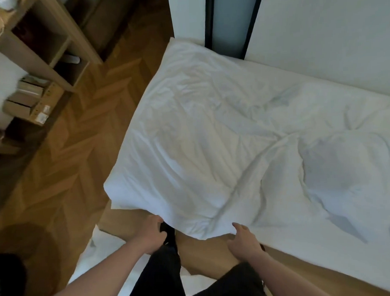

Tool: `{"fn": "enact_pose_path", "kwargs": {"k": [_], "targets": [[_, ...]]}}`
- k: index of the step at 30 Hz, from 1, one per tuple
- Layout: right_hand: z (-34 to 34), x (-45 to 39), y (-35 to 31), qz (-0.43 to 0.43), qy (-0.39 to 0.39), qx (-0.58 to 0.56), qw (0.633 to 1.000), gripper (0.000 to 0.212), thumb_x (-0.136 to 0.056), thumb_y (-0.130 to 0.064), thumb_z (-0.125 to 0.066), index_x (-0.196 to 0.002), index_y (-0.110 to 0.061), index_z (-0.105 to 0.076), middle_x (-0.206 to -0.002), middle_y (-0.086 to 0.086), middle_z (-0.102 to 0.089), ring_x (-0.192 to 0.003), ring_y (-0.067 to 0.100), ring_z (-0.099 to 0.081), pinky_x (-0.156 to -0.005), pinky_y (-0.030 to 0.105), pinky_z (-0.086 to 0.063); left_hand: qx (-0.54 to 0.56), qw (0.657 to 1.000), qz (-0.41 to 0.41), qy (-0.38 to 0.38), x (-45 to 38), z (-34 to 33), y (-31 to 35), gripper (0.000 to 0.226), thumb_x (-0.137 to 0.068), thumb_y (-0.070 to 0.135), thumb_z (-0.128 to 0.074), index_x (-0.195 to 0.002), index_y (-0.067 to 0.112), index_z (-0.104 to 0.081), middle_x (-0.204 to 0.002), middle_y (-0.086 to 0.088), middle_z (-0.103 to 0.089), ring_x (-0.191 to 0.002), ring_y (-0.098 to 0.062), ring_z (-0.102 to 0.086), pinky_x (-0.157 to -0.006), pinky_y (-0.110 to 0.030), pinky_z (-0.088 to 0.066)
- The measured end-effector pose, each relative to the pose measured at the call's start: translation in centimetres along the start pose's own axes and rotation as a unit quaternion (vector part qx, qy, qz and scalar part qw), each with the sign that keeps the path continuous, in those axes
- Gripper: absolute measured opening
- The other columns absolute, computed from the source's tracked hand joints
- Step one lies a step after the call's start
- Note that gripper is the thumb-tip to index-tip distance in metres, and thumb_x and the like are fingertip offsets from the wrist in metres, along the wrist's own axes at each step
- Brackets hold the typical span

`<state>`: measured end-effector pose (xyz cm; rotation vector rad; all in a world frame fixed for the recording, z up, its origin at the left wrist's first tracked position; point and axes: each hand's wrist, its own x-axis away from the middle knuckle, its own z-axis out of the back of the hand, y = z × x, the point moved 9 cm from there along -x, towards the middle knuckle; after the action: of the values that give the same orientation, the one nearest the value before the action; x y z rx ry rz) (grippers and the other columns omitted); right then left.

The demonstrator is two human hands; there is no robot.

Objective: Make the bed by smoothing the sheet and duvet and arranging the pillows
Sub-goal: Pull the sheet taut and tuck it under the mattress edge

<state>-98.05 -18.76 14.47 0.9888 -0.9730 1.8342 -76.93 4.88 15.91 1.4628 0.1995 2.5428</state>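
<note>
2 bare forearms with no sleeves, watch or rings showing end in the left hand [151, 233] and right hand [244, 239], above dark, near-black fabric shorts [229, 285] and a black sock or shoe [168, 235].

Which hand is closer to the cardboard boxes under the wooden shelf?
Left. The left hand grips the duvet's near edge on the side toward the cardboard boxes; the right hand holds the same edge farther from them.
</note>
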Motion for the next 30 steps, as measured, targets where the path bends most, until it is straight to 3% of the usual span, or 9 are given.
{"fn": "enact_pose_path", "kwargs": {"k": [5, 9, 13, 16, 20, 30], "targets": [[-3.4, 0.6, -8.5, 0.006, 0.01, -0.03, 0.999, 0.075, -0.087, -0.043, -0.051, -0.156, -0.019, -0.033, -0.16, 0.006, -0.037, -0.142, 0.027, -0.043, -0.118, 0.039, -0.035, -0.033, 0.999, -0.035, 0.006, -2.4, 7.8, -4.6, 0.054, -0.092, 0.025, -0.06, -0.144, 0.019, -0.048, -0.152, -0.003, -0.039, -0.136, -0.023, -0.045, -0.108, -0.03, -0.041], [-4.3, 2.6, -14.0, 0.04, 0.009, -0.024, 0.999, 0.074, -0.092, -0.03, -0.054, -0.16, -0.018, -0.027, -0.163, 0.006, -0.03, -0.146, 0.027, -0.037, -0.117, 0.038, -0.035, -0.031, 0.999, -0.017, 0.031, -2.3, 12.9, -8.8, 0.055, -0.092, 0.031, -0.062, -0.144, 0.021, -0.048, -0.154, -0.001, -0.038, -0.137, -0.022, -0.044, -0.109, -0.035, -0.043], [-5.4, 2.3, -16.9, 0.064, -0.002, 0.007, 0.998, 0.075, -0.091, -0.03, -0.052, -0.16, -0.018, -0.026, -0.165, 0.005, -0.029, -0.148, 0.026, -0.034, -0.117, 0.038, -0.037, -0.035, 0.998, 0.008, 0.058, -1.8, 15.1, -12.5, 0.053, -0.094, 0.031, -0.061, -0.143, 0.021, -0.047, -0.152, 0.001, -0.039, -0.131, -0.021, -0.05, -0.091, -0.025, -0.043], [-6.2, 2.2, -18.1, 0.053, -0.004, 0.008, 0.999, 0.077, -0.089, -0.029, -0.052, -0.161, -0.019, -0.025, -0.164, 0.008, -0.029, -0.145, 0.03, -0.037, -0.117, 0.042, -0.037, -0.038, 0.997, 0.016, 0.067, -1.5, 15.6, -14.3, 0.054, -0.093, 0.032, -0.057, -0.145, 0.02, -0.047, -0.152, 0.0, -0.04, -0.131, -0.021, -0.05, -0.086, -0.026, -0.041], [-7.0, 2.9, -20.1, 0.051, 0.002, -0.012, 0.999, 0.08, -0.085, -0.029, -0.053, -0.16, -0.021, -0.027, -0.163, 0.006, -0.032, -0.14, 0.029, -0.045, -0.113, 0.042, -0.042, -0.041, 0.997, 0.008, 0.063, -0.8, 16.4, -15.6, 0.058, -0.093, 0.032, -0.054, -0.149, 0.018, -0.046, -0.156, -0.002, -0.04, -0.137, -0.022, -0.046, -0.095, -0.029, -0.042], [-10.7, 2.6, -29.6, 0.008, 0.02, -0.05, 0.999, 0.078, -0.088, -0.029, -0.054, -0.16, -0.02, -0.027, -0.162, 0.007, -0.032, -0.141, 0.031, -0.043, -0.114, 0.041, -0.041, -0.008, 0.996, -0.055, 0.068, -2.3, 23.8, -20.0, 0.052, -0.093, 0.029, -0.064, -0.143, 0.02, -0.05, -0.153, 0.001, -0.042, -0.136, -0.019, -0.046, -0.107, -0.03, -0.04]]}}
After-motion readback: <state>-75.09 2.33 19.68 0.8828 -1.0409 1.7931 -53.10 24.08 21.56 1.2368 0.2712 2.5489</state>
